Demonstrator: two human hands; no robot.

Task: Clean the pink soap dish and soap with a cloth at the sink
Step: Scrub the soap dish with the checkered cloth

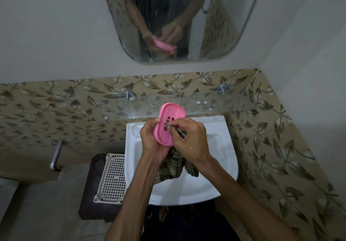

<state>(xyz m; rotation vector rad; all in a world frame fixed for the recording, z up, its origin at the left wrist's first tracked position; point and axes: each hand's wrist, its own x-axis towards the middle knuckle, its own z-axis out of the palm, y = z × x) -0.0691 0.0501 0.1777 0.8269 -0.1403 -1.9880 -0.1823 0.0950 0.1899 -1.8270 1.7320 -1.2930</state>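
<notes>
The pink soap dish point(171, 113) is held tilted above the white sink point(222, 147), its slotted inside facing me. My left hand point(149, 138) grips its lower left edge. My right hand point(189, 139) pinches a brown striped cloth point(173, 167) and presses a corner of it into the slots of the dish. The rest of the cloth hangs down over the basin between my wrists. No soap is visible.
A glass shelf point(206, 103) on metal pegs runs along the wall just behind the dish. A mirror point(215, 25) hangs above it. A white perforated basket point(112, 177) lies on a dark stool left of the sink, and a metal tap point(56, 154) juts from the left wall.
</notes>
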